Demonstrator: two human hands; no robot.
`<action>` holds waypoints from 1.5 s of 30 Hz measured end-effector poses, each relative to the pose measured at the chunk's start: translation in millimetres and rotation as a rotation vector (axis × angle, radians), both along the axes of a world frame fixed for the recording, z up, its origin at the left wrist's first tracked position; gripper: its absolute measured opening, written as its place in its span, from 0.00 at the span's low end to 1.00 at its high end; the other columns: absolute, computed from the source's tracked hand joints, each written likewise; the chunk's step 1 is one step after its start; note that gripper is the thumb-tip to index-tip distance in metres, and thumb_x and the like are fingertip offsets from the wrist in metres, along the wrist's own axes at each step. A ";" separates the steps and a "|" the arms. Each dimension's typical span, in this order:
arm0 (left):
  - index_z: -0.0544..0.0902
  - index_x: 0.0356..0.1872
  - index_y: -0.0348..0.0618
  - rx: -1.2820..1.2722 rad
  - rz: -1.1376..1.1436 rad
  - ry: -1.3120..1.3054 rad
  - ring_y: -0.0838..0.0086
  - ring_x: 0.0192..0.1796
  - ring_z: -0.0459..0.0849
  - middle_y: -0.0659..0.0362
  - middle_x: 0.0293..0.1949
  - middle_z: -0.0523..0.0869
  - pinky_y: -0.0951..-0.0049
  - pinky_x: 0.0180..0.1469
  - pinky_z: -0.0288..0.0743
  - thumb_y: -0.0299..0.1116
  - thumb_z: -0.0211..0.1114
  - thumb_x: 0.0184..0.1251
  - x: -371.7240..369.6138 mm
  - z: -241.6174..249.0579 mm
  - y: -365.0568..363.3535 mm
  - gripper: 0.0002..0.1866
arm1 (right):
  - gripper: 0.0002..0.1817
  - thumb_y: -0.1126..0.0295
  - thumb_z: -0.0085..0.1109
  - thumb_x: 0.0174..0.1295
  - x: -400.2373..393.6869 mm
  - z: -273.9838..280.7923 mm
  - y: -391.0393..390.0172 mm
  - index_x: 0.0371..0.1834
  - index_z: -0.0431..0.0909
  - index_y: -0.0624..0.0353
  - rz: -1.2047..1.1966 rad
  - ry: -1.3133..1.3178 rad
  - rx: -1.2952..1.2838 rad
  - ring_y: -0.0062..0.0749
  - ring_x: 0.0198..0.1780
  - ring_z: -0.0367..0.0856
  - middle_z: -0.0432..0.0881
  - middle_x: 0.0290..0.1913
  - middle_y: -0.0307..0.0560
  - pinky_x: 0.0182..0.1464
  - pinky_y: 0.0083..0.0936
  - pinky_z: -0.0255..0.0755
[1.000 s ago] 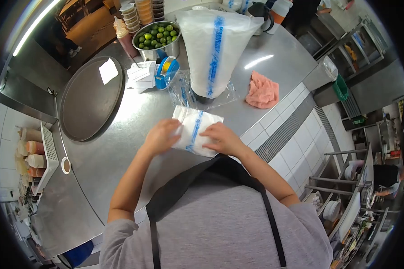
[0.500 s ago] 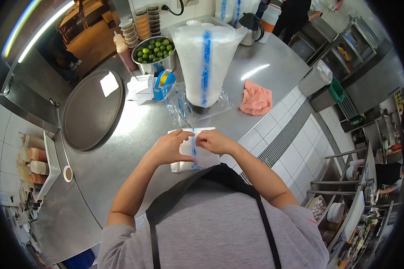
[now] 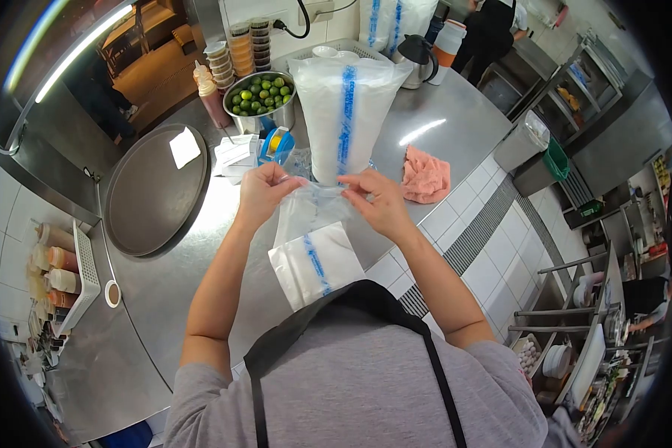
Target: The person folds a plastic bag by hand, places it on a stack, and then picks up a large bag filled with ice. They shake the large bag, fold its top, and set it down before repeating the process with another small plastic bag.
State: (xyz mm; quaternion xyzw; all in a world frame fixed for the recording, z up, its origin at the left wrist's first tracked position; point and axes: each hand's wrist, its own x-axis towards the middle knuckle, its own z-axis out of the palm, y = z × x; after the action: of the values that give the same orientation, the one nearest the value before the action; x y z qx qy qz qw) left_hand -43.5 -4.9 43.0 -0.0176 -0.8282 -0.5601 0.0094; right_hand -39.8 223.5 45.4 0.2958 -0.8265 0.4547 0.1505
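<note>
Head camera, looking forward and down

The single view comes from the wearer's head, tipped steeply over the counter (image 3: 179, 313). A wide lens bends straight edges and darkens the corners. The shirt (image 3: 381, 373), nearest, fills the bottom; the left hand (image 3: 263, 194) and right hand (image 3: 381, 205) lie close, near the centre; the wall (image 3: 334, 31) stands farther, at the top, and the floor (image 3: 478, 261) lies lower, to the right

The steel counter (image 3: 164, 313), green citrus (image 3: 260, 95), squeeze bottle (image 3: 211, 98) and stacked tubs (image 3: 241, 51) show a commercial kitchen.
</note>
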 end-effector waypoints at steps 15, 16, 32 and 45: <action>0.66 0.13 0.44 0.910 -0.636 0.323 0.78 0.23 0.72 0.64 0.17 0.70 0.80 0.25 0.63 0.27 0.65 0.51 2.9 60.2 46.7 0.16 | 0.09 0.71 0.58 0.54 10.2 49.9 11.8 0.23 0.68 0.61 0.895 -0.477 -0.782 0.19 0.29 0.66 0.70 0.26 0.39 0.31 0.15 0.57; 0.66 0.13 0.44 0.904 -0.645 0.334 0.78 0.23 0.72 0.64 0.17 0.70 0.80 0.25 0.63 0.27 0.65 0.51 6.6 64.8 44.0 0.16 | 0.09 0.70 0.58 0.54 8.2 45.1 16.8 0.24 0.69 0.61 0.922 -0.598 -0.777 0.19 0.28 0.66 0.70 0.25 0.39 0.31 0.14 0.57; 0.83 0.28 0.37 -0.096 0.131 0.694 0.82 0.21 0.75 0.59 0.19 0.78 0.79 0.20 0.64 0.36 0.63 0.55 -69.2 135.8 52.6 0.11 | 0.05 0.73 0.57 0.54 -78.8 152.6 41.4 0.27 0.74 0.63 -0.050 -0.365 -0.534 0.21 0.22 0.73 0.74 0.22 0.39 0.23 0.16 0.63; 0.76 0.30 0.37 1.085 0.236 -0.254 0.85 0.19 0.71 0.61 0.23 0.76 0.88 0.10 0.56 0.27 0.50 0.63 -33.4 138.9 67.0 0.07 | 0.08 0.73 0.49 0.58 -125.2 79.0 29.8 0.35 0.74 0.67 0.234 -1.219 -0.953 0.16 0.21 0.73 0.79 0.28 0.42 0.13 0.08 0.59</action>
State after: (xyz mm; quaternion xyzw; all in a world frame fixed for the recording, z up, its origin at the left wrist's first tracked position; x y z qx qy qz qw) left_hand -76.8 62.2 181.9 0.1500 -0.4130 -0.8981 -0.0198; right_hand -165.0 253.3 124.5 -0.0173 -0.4424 0.8555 -0.2683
